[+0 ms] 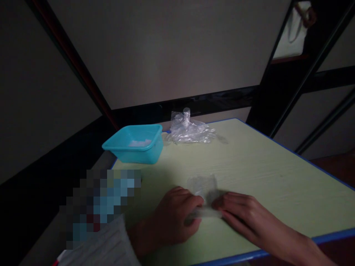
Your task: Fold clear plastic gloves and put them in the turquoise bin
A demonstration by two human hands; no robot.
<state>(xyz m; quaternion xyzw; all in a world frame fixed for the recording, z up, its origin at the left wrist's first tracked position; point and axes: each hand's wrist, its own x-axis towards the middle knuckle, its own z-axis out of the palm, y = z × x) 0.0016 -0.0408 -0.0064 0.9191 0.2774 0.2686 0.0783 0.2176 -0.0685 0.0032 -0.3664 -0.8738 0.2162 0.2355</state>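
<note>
Clear plastic piece (203, 184), thin, see-through, blurred: one. Located over the near part of the desk (271, 173), between the two hands; its far portion spreads away from the fingers, and a pale strip runs across its near side from hand to hand.

Left hand (177, 216): bare, with a grey ribbed sleeve (102, 244) at the lower left. Thumb and fingers closed on the near left part of the plastic piece, gripping it.

Right hand (249, 216): bare, forearm entering from the lower right. Fingers drawn together and touching the right end of the plastic piece; whether they pinch it or only press on it cannot be told — the area is blurred.

Desk: pale yellow-green top, blue edging, partly hidden by pixelation at the left.

Basin (154, 151), turquoise, rectangular, with rim: one. Stands upright at the far left of the desk, well apart from the hands; white contents (141, 143) inside, kind not legible.

Heap of clear plastic (191, 131), crumpled and shiny: one. Lies at the far edge, right of the basin.

Background: greyish panels (166, 48) with dark trim; white bag (294, 33) with a strap, upper right.
</note>
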